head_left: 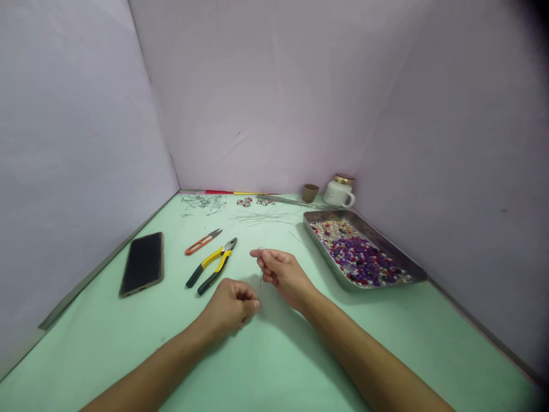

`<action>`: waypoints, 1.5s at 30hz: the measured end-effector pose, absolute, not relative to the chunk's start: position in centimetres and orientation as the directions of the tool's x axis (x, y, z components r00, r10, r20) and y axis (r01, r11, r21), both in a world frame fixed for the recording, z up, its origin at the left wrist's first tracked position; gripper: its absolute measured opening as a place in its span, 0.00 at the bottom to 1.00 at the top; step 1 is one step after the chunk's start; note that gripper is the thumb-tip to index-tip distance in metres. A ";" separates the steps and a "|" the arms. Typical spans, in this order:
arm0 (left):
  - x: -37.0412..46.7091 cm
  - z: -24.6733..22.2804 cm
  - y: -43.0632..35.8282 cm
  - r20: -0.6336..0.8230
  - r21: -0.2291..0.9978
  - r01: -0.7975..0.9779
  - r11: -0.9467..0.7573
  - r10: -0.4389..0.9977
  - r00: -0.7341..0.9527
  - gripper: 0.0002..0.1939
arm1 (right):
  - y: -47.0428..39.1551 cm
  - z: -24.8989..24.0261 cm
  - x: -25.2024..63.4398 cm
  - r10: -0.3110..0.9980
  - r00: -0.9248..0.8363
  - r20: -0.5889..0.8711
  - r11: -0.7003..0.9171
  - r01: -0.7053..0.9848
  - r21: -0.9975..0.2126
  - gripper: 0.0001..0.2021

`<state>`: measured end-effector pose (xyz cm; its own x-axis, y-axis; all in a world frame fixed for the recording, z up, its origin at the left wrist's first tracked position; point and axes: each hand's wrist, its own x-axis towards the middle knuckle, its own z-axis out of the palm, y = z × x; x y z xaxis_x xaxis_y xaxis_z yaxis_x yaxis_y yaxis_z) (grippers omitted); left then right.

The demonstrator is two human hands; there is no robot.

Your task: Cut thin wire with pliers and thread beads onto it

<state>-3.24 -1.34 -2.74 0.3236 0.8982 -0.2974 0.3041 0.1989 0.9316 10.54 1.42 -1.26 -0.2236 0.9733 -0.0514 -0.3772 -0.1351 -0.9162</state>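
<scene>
A thin wire (260, 278) runs between my two hands above the green table. My left hand (235, 303) is closed, its thumb and fingers pinched at the wire's lower end. Higher and to the right, my right hand (281, 272) pinches the wire's upper part between thumb and fingers, where a small bend shows near the fingertips. Just beyond my left hand lie pliers (212, 266) with yellow and black handles, jaws pointing away. Orange thread snips (203, 241) rest behind them.
A metal tray (328, 266) of mixed beads stands at right. A phone (143, 263) lies left. Toward the back are loose wires (266, 217), wire scraps (203, 202), beaded rings (244, 202), a small brown cup (310, 193) and a lidded white mug (338, 193). Pale walls enclose three sides.
</scene>
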 end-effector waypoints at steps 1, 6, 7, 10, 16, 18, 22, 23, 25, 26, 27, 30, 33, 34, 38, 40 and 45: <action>-3.2 -2.8 -1.3 -0.298 0.931 0.308 0.197 0.897 0.327 0.04 | 1.4 -1.3 10.6 0.973 -0.222 -0.057 -0.136 -0.359 -0.923 0.12; -3.1 -2.6 -1.4 -0.295 0.925 0.339 0.174 0.890 0.349 0.04 | 1.6 -1.2 10.9 0.962 -0.252 -0.105 -0.204 -0.409 -0.889 0.11; -3.1 -2.5 -1.4 -0.290 0.924 0.345 0.165 0.891 0.350 0.03 | 1.6 -1.1 10.9 0.958 -0.265 -0.107 -0.218 -0.436 -0.873 0.11; -3.1 -2.3 -1.5 -0.268 0.925 0.355 0.134 0.894 0.360 0.04 | 1.6 -1.1 10.7 0.952 -0.279 -0.123 -0.249 -0.479 -0.842 0.12; -2.9 -2.8 -1.4 -0.269 0.933 0.324 0.156 0.900 0.342 0.05 | 1.7 -1.5 10.8 0.961 -0.224 -0.162 -0.251 -0.464 -0.849 0.11; -2.9 -3.0 -1.3 -0.277 0.936 0.304 0.177 0.904 0.326 0.05 | 1.7 -1.7 10.9 0.963 -0.227 -0.144 -0.240 -0.482 -0.843 0.13; -3.0 -3.1 -1.1 -0.267 0.944 0.280 0.176 0.905 0.330 0.05 | 1.7 -1.8 10.9 0.947 -0.297 -0.118 -0.266 -0.527 -0.807 0.15; -3.0 -3.1 -1.1 -0.266 0.944 0.279 0.175 0.903 0.336 0.05 | 1.7 -1.8 10.9 0.938 -0.328 -0.109 -0.282 -0.544 -0.790 0.15; -3.0 -3.0 -1.1 -0.267 0.945 0.277 0.173 0.899 0.348 0.05 | 1.6 -1.8 10.8 0.922 -0.376 -0.090 -0.312 -0.586 -0.748 0.14; -3.0 -3.0 -1.1 -0.266 0.946 0.277 0.171 0.897 0.353 0.06 | 1.6 -1.9 10.8 0.919 -0.386 -0.080 -0.318 -0.609 -0.727 0.14; -3.0 -3.0 -1.1 -0.264 0.946 0.276 0.169 0.895 0.359 0.06 | 1.5 -1.9 10.8 0.918 -0.389 -0.072 -0.322 -0.629 -0.708 0.14; -3.0 -3.1 -1.2 -0.261 0.948 0.275 0.162 0.888 0.379 0.07 | 1.4 -1.8 10.6 0.919 -0.388 -0.067 -0.332 -0.674 -0.660 0.12; -2.9 -3.2 -1.2 -0.255 0.951 0.271 0.152 0.880 0.400 0.08 | 1.3 -1.8 10.4 0.913 -0.402 -0.071 -0.361 -0.717 -0.597 0.11; -2.9 -3.3 -1.2 -0.252 0.951 0.270 0.148 0.879 0.404 0.08 | 1.3 -1.7 10.3 0.912 -0.404 -0.070 -0.368 -0.732 -0.573 0.11; -2.9 -3.3 -1.2 -0.248 0.951 0.277 0.139 0.879 0.408 0.07 | 1.4 -1.7 10.2 0.914 -0.396 -0.084 -0.382 -0.775 -0.504 0.09; -2.9 -3.2 -1.2 -0.245 0.949 0.285 0.133 0.880 0.406 0.07 | 1.4 -1.7 10.1 0.915 -0.391 -0.101 -0.388 -0.780 -0.492 0.08; -2.9 -3.3 -1.2 -0.230 0.947 0.303 0.106 0.881 0.413 0.07 | 1.5 -1.7 10.1 0.937 -0.323 -0.133 -0.343 -0.778 -0.526 0.08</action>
